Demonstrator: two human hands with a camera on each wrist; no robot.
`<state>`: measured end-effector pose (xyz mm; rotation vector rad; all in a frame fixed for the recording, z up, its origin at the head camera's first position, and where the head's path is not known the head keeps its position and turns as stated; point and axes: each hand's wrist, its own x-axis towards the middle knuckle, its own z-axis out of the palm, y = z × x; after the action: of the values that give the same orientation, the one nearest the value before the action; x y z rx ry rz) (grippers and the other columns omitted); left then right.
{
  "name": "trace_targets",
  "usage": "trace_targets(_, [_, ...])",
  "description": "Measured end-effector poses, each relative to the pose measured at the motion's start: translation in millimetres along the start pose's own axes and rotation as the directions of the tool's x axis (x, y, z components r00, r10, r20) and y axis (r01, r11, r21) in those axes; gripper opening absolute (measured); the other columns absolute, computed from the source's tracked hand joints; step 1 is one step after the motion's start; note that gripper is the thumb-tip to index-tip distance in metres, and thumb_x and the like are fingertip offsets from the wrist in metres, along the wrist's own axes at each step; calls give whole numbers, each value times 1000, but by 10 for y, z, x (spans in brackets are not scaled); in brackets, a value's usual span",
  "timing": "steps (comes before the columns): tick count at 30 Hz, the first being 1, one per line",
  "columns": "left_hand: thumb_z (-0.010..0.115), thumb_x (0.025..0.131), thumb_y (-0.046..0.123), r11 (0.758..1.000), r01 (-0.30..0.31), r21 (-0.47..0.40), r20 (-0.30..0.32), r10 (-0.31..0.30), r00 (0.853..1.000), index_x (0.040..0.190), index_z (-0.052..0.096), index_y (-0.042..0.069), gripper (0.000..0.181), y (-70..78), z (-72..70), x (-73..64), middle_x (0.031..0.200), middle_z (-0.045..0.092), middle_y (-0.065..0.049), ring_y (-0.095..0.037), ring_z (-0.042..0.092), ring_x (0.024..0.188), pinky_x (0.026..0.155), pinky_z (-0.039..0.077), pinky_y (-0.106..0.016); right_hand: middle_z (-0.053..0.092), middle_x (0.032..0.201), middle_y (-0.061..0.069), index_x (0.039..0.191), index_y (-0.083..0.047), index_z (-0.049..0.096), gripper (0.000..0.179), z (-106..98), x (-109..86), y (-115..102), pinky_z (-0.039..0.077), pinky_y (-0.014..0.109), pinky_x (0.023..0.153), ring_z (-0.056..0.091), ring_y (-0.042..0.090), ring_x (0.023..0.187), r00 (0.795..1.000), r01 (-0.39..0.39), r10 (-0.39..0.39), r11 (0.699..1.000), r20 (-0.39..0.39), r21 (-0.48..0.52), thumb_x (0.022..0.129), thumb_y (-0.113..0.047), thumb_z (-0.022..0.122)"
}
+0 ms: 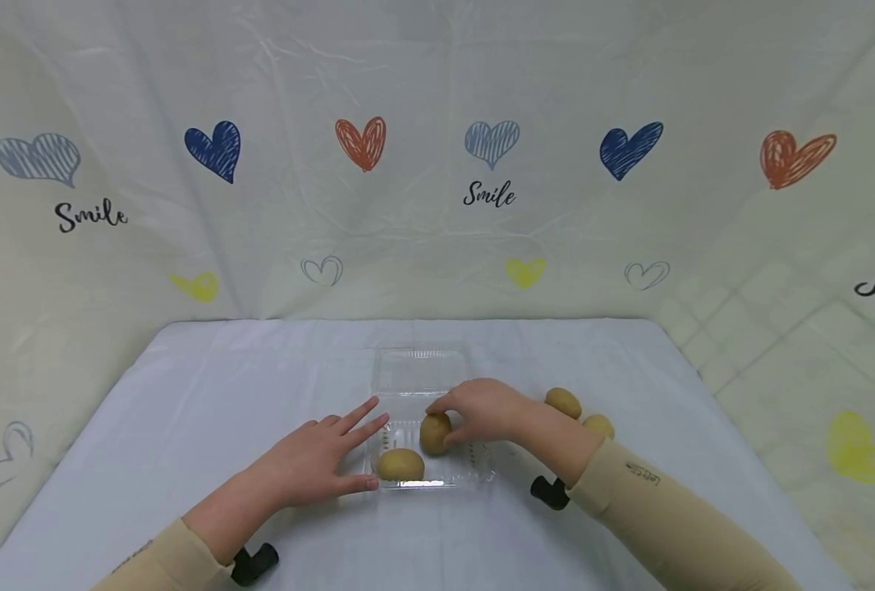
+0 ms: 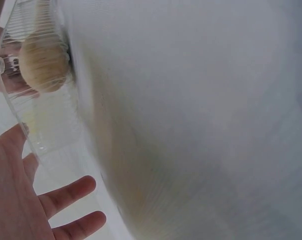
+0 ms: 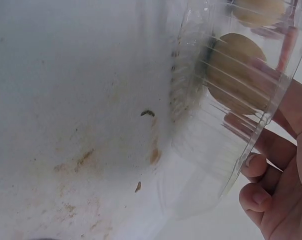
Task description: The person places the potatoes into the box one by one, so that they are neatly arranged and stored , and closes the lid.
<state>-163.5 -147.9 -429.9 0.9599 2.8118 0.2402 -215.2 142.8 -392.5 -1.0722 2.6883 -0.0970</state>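
Note:
A clear plastic clamshell box lies on the table with its lid laid back, away from me. My right hand reaches in over the right side and grips a potato between thumb and fingers. Through the ribbed wall in the right wrist view, that potato shows against the fingers. Another potato lies in the box's near left corner. With fingers spread, my left hand is at the left rim, thumb and fingertips touching it or very close.
Two more potatoes lie on the white cloth to the right, partly behind my right forearm. Black wrist camera mounts stick out below both sleeves. A printed curtain stands behind the table's far edge.

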Motion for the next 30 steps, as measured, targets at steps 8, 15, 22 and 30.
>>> trace_targets(8, [52,87,74,1000,-6,4,-7,6,1000,158,24,33,87,9,14,2,166,11,6,-30,51,127,99,44,-53,72,111,-10,127,-26,68,44,28,-33,27,51,34,89,66,13,103,1000,-8,8,999,-7,36,85,-35,79])
trace_targets(15, [53,87,74,1000,-2,-1,-7,2,1000,158,24,34,87,8,7,-5,167,9,8,-29,51,128,101,43,-54,72,108,-9,128,-26,68,45,51,-17,-18,51,35,88,66,14,102,998,-60,61,993,-10,100,85,-35,79])
trace_targets(22, [54,87,72,1000,-8,-11,-14,7,1000,158,25,34,85,12,-11,-13,166,11,6,-30,51,127,100,43,-55,72,110,-8,130,-25,67,47,57,51,-125,52,35,88,66,13,101,995,-92,95,993,-26,79,85,-35,79])
trace_targets(30, [53,87,73,1000,-19,-16,-20,19,1000,158,27,32,86,2,-3,-13,166,11,7,-29,52,125,98,45,-53,73,108,-8,131,-24,65,47,77,146,-222,53,32,85,67,10,97,996,-87,88,994,-27,60,87,-37,76])
